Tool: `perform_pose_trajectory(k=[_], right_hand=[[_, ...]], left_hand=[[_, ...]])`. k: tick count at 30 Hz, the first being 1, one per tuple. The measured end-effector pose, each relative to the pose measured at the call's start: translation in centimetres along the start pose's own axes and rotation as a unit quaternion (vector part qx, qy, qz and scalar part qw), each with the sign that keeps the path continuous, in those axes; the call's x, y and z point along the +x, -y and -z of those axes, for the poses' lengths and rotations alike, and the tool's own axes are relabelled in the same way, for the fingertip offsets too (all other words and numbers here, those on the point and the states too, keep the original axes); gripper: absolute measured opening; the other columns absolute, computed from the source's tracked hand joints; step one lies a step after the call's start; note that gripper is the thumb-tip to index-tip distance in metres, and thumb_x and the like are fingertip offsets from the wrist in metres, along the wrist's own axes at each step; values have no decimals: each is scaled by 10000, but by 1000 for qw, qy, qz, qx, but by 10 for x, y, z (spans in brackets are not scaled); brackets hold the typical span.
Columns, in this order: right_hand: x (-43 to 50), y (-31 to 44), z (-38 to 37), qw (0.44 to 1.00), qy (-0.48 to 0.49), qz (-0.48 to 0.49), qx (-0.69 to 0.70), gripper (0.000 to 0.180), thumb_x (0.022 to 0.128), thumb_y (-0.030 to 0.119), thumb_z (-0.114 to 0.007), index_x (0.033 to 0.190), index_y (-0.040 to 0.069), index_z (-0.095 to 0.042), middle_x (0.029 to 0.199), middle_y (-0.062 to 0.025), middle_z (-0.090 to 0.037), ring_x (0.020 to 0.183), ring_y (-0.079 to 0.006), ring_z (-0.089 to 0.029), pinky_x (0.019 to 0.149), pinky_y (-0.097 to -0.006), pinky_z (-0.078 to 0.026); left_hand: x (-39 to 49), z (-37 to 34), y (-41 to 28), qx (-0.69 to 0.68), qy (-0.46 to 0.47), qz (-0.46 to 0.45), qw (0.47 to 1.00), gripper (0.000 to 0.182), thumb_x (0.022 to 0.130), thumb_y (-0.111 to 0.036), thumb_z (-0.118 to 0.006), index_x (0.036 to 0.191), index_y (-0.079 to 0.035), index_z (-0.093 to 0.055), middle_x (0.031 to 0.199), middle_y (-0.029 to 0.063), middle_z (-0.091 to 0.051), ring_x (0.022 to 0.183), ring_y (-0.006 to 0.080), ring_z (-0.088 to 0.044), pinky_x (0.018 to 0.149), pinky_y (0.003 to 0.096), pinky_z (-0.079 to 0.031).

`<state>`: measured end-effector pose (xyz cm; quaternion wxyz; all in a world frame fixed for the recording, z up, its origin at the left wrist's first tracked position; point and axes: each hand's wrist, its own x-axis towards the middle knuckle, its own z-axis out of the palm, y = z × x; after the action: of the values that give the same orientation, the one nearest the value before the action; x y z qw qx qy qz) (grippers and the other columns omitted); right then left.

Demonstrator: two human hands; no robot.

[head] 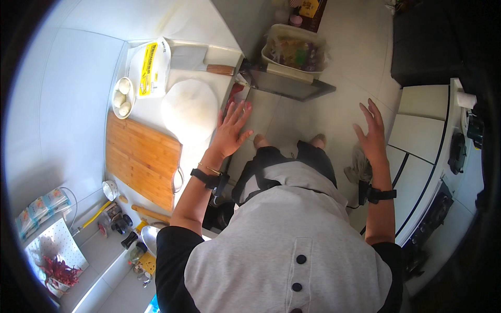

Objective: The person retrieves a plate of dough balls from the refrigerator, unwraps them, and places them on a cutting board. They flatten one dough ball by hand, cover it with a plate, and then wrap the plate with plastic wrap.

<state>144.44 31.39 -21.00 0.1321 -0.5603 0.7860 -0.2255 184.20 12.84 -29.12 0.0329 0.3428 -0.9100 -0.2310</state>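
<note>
Both of my hands are raised, fingers apart, holding nothing. My left hand [233, 131] is near the counter's edge, just right of a round white sheet [190, 105] with something pale on it. My right hand [370, 131] hangs over the floor, before the white cabinets. Behind the sheet lies a cleaver [195, 59] with a wooden handle, beside a white and yellow packet [149, 68]. An oval dish [131, 109] holds several pale round pieces, perhaps dough balls. A wooden cutting board [141, 156] lies closer to my body, with a wooden rolling pin [150, 213] beyond its lower edge.
A plastic bin [270, 56] with bags inside stands beyond the counter, by a dark panel [293, 85]. White cabinet drawers [419, 135] line the right side. A grey cloth [358, 164] is below my right forearm. Jars [113, 219] and a metal bowl [149, 238] sit lower left.
</note>
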Motion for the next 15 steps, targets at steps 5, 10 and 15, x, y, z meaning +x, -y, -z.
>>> perform_pose_trajectory(k=[5, 10, 15], right_hand=[[-2, -65, 40, 999, 4, 28, -25, 595, 839, 115, -728, 1395, 115, -515, 1527, -119, -384, 1314, -346, -452, 1097, -433, -384], [-25, -165, 111, 997, -48, 20, -65, 564, 834, 141, -731, 1363, 97, -541, 1507, -113, -418, 1263, -365, -478, 1077, -446, -389], [-63, -238, 177, 993, -97, -52, -51, 516, 844, 152, -726, 1331, 79, -571, 1448, -128, -490, 1259, -369, -486, 1070, -445, -403]], left_hand=[[44, 2, -55, 24, -9, 16, 1000, 673, 945, -420, -587, 1539, -222, -340, 1633, 87, -218, 1506, 369, -151, 1188, 562, -135], [125, 19, -139, -6, -87, -37, 995, 691, 922, -252, -634, 1542, -176, -338, 1622, 117, -244, 1495, 386, -190, 1178, 546, -186], [219, 14, -250, -92, -92, -148, 980, 719, 903, -165, -662, 1539, -115, -330, 1608, 153, -258, 1486, 407, -199, 1183, 503, -200]])
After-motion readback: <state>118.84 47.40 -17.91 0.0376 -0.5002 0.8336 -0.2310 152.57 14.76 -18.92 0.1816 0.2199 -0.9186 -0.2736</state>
